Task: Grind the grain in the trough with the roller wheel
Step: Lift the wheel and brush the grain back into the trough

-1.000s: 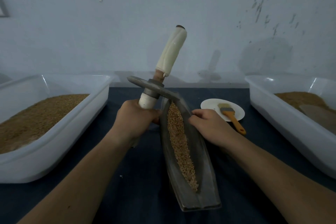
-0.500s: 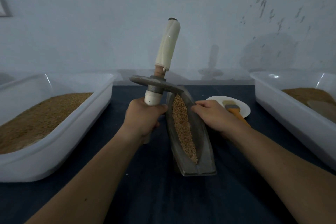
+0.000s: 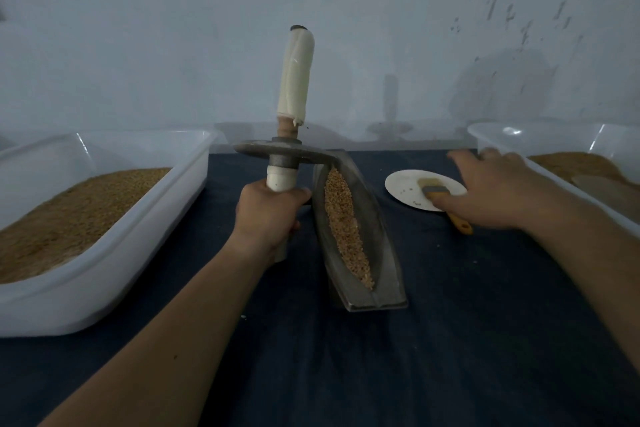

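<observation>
1. At the centre of the head view, the left hand [image 3: 268, 215] is gripping the lower handle of the roller wheel [image 3: 277, 151], with its fingers curled fully round the handle. The axle is standing nearly upright, so the disc is lying flat, level with the far tip of the trough [image 3: 377, 246] rather than sitting in its groove.
2. The grain [image 3: 343, 229] is lying as a narrow ridge along the groove of the trough. The trough is resting slantwise on the dark cloth [image 3: 346, 374], with neither hand touching it.
3. The right hand [image 3: 498, 189] is hovering over the plate [image 3: 405, 185] with fingers straight and spread, holding nothing. Blur is hiding whether it is touching the brush [image 3: 436, 191].
4. Likely risks:
   - No hand is steadying the trough, so lowering the wheel one-handed is liable to tip or slide it and spill grain onto the cloth.
   - A disc entering off-line is likely to ride up the sloping wall and push grain over the rim.
5. Containers:
   - The left tub [image 3: 104, 253] is holding a deep bed of brown grain.
   - The right tub [image 3: 491, 135] is holding a similar brown fill, with a flat grey object [image 3: 609, 191], unidentifiable, lying on it.
   - The white plate is carrying the brush and a few specks.
</observation>
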